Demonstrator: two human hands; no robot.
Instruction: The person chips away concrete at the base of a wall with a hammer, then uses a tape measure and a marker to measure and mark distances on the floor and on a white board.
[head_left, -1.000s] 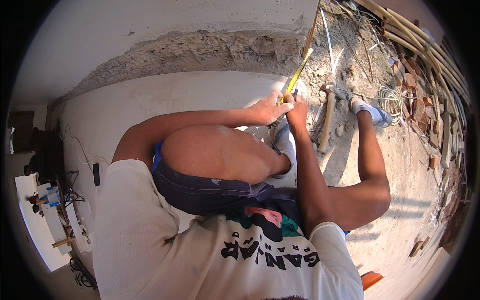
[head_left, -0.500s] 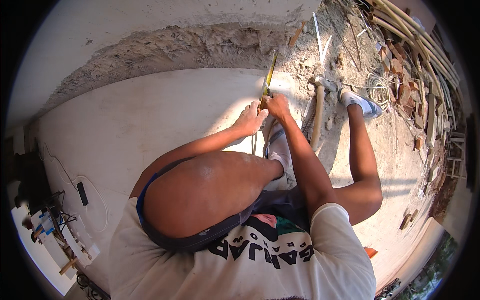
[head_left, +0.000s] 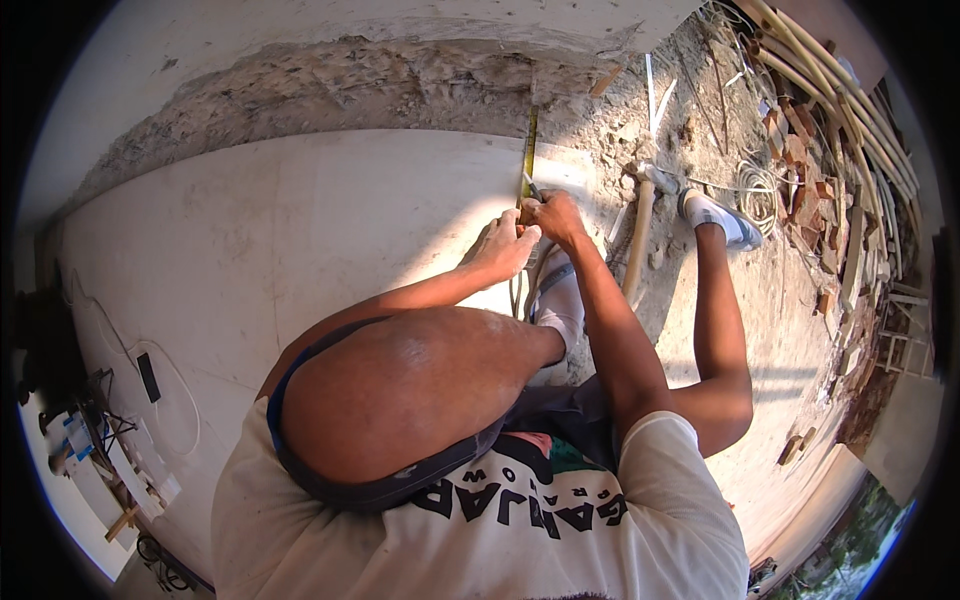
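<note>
A yellow tape measure (head_left: 530,145) lies across the pale board (head_left: 300,210), its blade running away from me to the broken wall base. My left hand (head_left: 505,245) is closed around the tape's near end, and its case is mostly hidden by the fingers. Right beside it, my right hand (head_left: 558,214) is closed on a slim, dark pen (head_left: 531,184) with a light tip. That tip points at the blade. Both hands are close together above my sandalled foot (head_left: 556,290).
A hammer (head_left: 641,225) with a wooden handle lies right of my hands among rubble. Farther right are a coil of pale cable (head_left: 757,190), broken bricks (head_left: 797,150) and bamboo poles (head_left: 855,100). A black power strip (head_left: 149,377) with a white cord lies at left.
The tape blade has swung left at its far end and now points more straight ahead. The pen's tip has come down beside the blade. Both hands stay close together.
</note>
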